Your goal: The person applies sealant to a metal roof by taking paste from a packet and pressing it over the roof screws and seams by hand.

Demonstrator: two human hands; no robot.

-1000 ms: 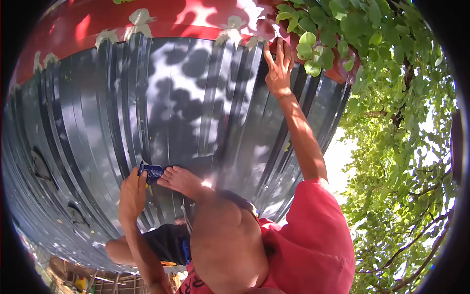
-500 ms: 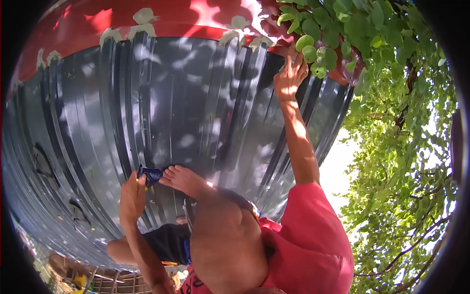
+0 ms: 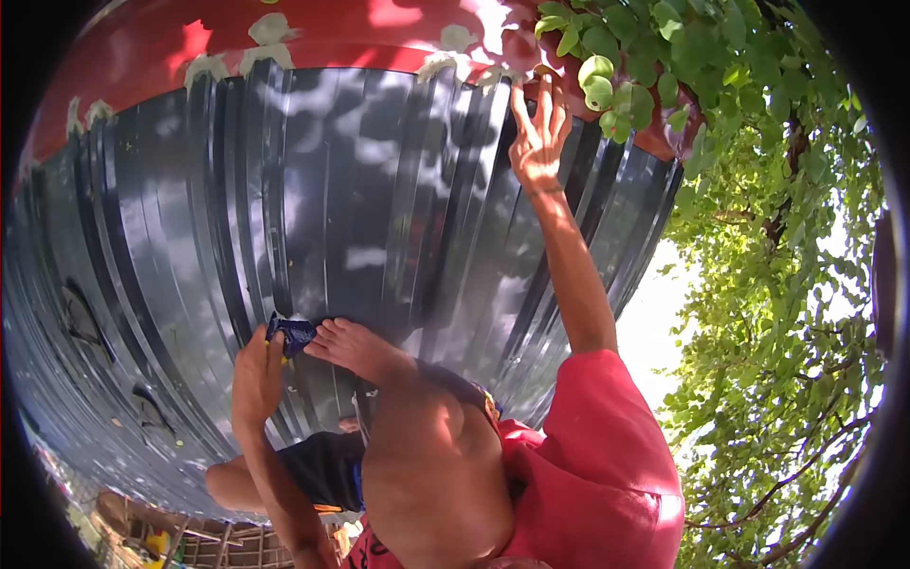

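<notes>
My left hand grips a crumpled dark blue packet between thumb and fingers, beside the toes of my bare foot. My right arm is stretched far up the sloping dark metal roof sheet. At its top edge my right hand has its fingers extended and apart, the tips touching the border of the red band. Whether anything small sits under those fingertips, I cannot make out. Pale grey patches of paste-like material cover the rib ends along that border.
Two sandals lie on the left of the roof, one higher and one lower. Leafy branches overhang the upper right corner, close to my right hand. The roof's right edge drops away beside a tree. My bent knee fills the lower middle.
My right hand has shifted left along the top edge, out from under the leaves, and its fingers have spread. My left hand and the packet have hardly moved.
</notes>
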